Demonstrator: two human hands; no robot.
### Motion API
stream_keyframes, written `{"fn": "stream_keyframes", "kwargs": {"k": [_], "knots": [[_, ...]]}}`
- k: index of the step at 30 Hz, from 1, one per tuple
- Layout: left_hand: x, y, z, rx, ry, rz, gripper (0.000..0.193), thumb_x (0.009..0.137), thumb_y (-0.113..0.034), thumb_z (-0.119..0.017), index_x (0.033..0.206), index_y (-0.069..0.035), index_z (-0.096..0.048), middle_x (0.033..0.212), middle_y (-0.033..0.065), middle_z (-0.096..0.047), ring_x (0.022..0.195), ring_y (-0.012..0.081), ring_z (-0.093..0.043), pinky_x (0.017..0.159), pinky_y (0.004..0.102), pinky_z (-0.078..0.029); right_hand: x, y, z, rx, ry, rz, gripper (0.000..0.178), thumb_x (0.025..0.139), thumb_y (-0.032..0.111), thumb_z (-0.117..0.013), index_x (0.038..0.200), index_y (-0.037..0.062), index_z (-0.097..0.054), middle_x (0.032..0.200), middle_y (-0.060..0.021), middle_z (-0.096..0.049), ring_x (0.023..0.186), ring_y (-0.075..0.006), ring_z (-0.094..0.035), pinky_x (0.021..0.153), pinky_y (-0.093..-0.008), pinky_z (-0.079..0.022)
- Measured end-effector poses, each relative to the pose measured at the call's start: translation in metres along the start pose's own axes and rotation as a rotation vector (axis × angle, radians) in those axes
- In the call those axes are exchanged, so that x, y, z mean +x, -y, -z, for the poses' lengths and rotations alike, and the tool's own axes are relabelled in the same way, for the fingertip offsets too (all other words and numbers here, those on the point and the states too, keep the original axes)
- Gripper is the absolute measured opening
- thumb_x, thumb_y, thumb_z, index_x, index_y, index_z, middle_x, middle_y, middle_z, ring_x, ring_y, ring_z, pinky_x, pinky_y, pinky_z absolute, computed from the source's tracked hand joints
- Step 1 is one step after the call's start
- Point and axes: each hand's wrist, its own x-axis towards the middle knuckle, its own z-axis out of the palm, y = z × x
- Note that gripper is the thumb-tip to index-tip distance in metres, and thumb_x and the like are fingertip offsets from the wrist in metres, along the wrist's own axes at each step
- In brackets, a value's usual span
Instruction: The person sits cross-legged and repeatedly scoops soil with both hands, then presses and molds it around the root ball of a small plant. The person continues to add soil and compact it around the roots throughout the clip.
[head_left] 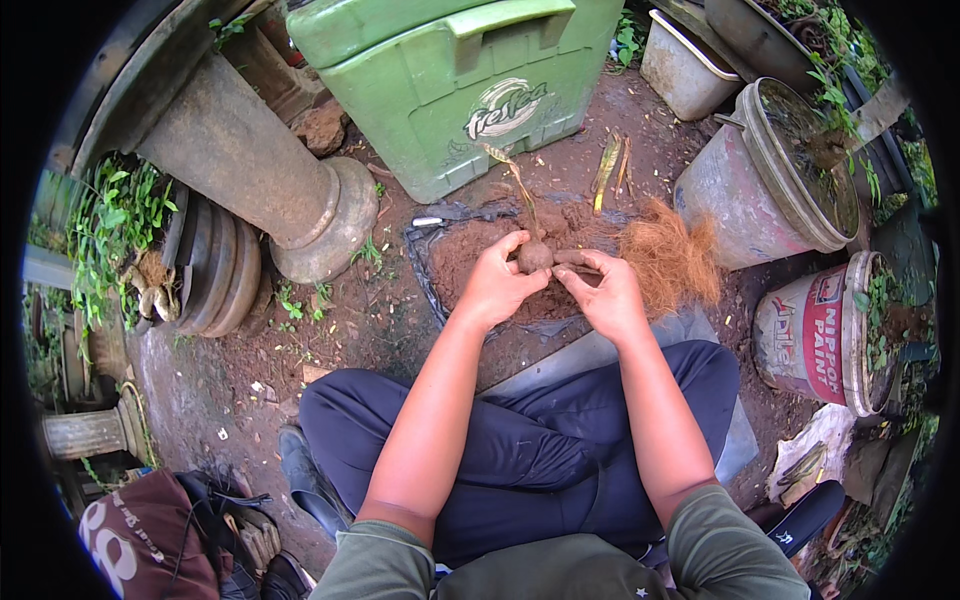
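A small round ball of brown soil (535,257) with a thin yellowish plant stem (524,190) rising from it sits between my hands. My left hand (497,284) grips the ball from its left side, thumb below and fingers above. My right hand (606,293) is at the ball's right side, its soil-stained fingertips drawn together in a pinch; whether a bit of soil lies between them is hidden. Beneath both hands, loose brown soil (462,262) is heaped on a black plastic sheet (424,285). A clump of orange-brown coconut fibre (668,255) lies to the right.
A tool with a pale handle tip (428,221) lies at the sheet's far left edge. Cut yellowing leaves (606,172) rest beyond the soil. A large green cooler box (410,130) stands ahead, a concrete pillar (240,150) left, and buckets (735,195) right. My crossed legs are close below.
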Motion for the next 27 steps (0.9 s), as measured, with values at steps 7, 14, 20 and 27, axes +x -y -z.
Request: {"fn": "stream_keyframes", "kwargs": {"k": [7, 14, 20, 27], "knots": [[0.004, 0.004, 0.003, 0.040, 0.021, -0.016, 0.065, 0.086, 0.007, -0.077, 0.143, 0.010, -0.047, 0.128, 0.0156, -0.066, 0.113, 0.0186, -0.067, 0.092, 0.0323, -0.060, 0.000, -0.007, -0.007, -0.350, -0.099, 0.237, 0.017, 0.088, 0.003, -0.076, 0.105, 0.0004, -0.072, 0.096, -0.0139, -0.066, 0.096, -0.0370, -0.066, 0.086, -0.0424, -0.053], [0.004, 0.004, 0.006, 0.154, -0.010, -0.023, 0.064, 0.083, 0.008, -0.073, 0.142, 0.009, -0.050, 0.127, 0.0156, -0.065, 0.112, 0.0204, -0.067, 0.087, 0.0375, -0.063, -0.004, -0.006, -0.010, -0.348, -0.117, 0.146, 0.015, 0.086, 0.001, -0.077, 0.100, -0.0003, -0.073, 0.096, -0.0151, -0.065, 0.094, -0.0353, -0.067, 0.085, -0.0424, -0.053], [0.004, -0.001, 0.009, -0.367, 0.098, 0.121, 0.061, 0.087, 0.007, -0.066, 0.145, 0.011, -0.048, 0.127, 0.0158, -0.068, 0.109, 0.0197, -0.068, 0.089, 0.0342, -0.060, -0.003, -0.002, -0.009, -0.293, -0.144, 0.066, 0.017, 0.084, -0.002, -0.075, 0.101, 0.0025, -0.077, 0.097, -0.0173, -0.072, 0.089, -0.0358, -0.072, 0.079, -0.0404, -0.056], [-0.001, -0.005, 0.002, -0.189, 0.087, 0.066, 0.063, 0.092, 0.007, -0.070, 0.148, 0.015, -0.042, 0.135, 0.0212, -0.063, 0.116, 0.0248, -0.067, 0.097, 0.0426, -0.061, -0.001, 0.004, -0.002, -0.086, -0.147, -0.181, 0.018, 0.090, 0.005, -0.075, 0.108, 0.0012, -0.077, 0.102, -0.0183, -0.078, 0.092, -0.0248, -0.077, 0.084, -0.0343, -0.058]]}}
